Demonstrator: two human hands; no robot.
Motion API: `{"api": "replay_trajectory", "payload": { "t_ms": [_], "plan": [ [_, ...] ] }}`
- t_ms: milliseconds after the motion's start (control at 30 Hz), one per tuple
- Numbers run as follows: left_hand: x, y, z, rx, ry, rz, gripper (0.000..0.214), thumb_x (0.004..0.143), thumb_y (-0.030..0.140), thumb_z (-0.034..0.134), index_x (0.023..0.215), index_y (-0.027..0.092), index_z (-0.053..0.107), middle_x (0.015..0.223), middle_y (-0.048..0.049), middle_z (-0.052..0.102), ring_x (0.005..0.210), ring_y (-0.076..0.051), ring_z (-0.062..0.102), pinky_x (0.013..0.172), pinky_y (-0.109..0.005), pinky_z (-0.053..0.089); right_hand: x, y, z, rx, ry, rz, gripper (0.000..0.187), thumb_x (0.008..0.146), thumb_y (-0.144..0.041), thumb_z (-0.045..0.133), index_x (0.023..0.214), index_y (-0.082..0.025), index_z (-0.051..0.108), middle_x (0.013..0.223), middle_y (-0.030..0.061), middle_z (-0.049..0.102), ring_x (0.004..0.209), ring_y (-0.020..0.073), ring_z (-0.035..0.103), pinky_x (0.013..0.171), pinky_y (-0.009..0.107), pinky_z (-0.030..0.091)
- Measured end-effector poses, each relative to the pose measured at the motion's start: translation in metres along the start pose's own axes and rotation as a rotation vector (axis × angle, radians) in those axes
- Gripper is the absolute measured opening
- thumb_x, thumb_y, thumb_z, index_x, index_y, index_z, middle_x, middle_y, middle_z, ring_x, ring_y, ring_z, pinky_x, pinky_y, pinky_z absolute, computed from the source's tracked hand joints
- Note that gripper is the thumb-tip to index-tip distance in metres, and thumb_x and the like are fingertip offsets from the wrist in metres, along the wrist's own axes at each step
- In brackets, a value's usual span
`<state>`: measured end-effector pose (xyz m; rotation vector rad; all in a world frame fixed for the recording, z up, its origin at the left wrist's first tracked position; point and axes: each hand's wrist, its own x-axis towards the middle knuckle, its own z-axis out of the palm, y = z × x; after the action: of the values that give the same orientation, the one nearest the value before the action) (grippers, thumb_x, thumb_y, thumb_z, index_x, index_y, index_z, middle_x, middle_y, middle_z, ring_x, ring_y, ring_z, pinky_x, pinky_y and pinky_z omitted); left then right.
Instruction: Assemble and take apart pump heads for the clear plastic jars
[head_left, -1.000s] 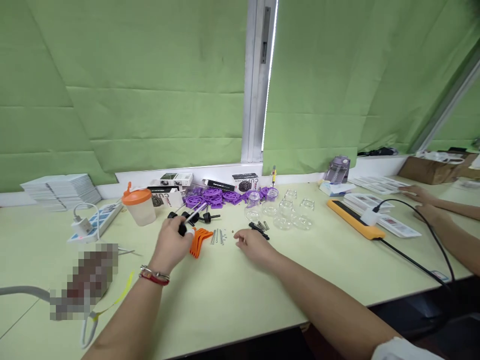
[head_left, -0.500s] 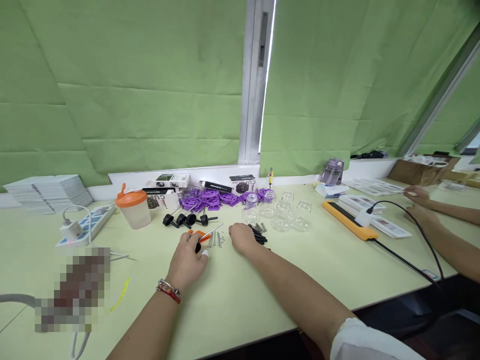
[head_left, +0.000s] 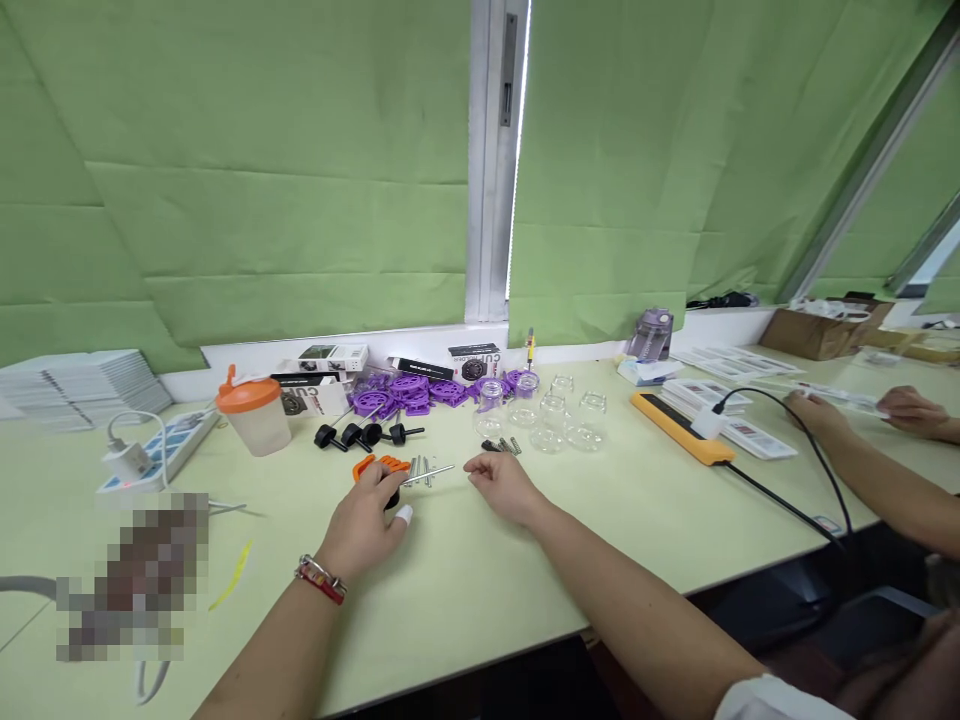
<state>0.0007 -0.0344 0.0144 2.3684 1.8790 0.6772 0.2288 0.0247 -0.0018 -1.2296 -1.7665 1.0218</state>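
My left hand (head_left: 365,522) is closed around a black knob (head_left: 392,499) with a thin metal rod (head_left: 433,474) pointing right, nearly level. My right hand (head_left: 504,487) is held in a pinch just right of the rod's tip, apart from it; anything between its fingertips is too small to make out. Orange plastic parts (head_left: 393,464) lie behind my left fingers. Several metal pins (head_left: 424,465) lie just behind the rod. Small springs (head_left: 511,446) and black pieces (head_left: 489,446) are beyond my right hand, which partly hides them.
Black knobs with stems (head_left: 356,435), purple plastic parts (head_left: 411,393) and clear cups (head_left: 553,425) stand farther back. An orange-lidded cup (head_left: 253,415) and a white power strip (head_left: 169,450) are at left. At right are an orange power strip (head_left: 679,428) and another person's hands (head_left: 821,418).
My right hand has drawn back to the right, away from the small parts. The rod in my left hand has tipped closer to level. The view has shifted slightly.
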Motion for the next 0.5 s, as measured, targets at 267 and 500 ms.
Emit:
{"api": "replay_trajectory", "payload": {
  "t_ms": [267,500],
  "plan": [
    [-0.017,0.02,-0.001,0.054,-0.134,0.055,0.033,0.082,0.032,0.044,0.109,0.018,0.056,0.099,-0.0094,0.051,0.08,-0.022,0.054,0.066,-0.035,0.044,-0.029,0.009,0.006,0.514,-0.094,0.3,0.009,0.072,-0.022,0.06,0.077,-0.015,0.056,0.059,-0.0036,0.053,0.044,0.0045,0.036,0.041,0.019,0.025],
    [-0.02,0.022,0.001,-0.071,-0.212,0.071,0.039,0.078,0.029,0.05,0.114,0.016,0.051,0.103,-0.0104,0.047,0.082,-0.022,0.052,0.071,-0.037,0.046,-0.024,0.01,0.006,0.539,-0.105,0.306,0.012,0.066,-0.014,0.062,0.077,-0.014,0.058,0.058,-0.0026,0.055,0.043,0.0047,0.039,0.041,0.019,0.03]
  ]
}}
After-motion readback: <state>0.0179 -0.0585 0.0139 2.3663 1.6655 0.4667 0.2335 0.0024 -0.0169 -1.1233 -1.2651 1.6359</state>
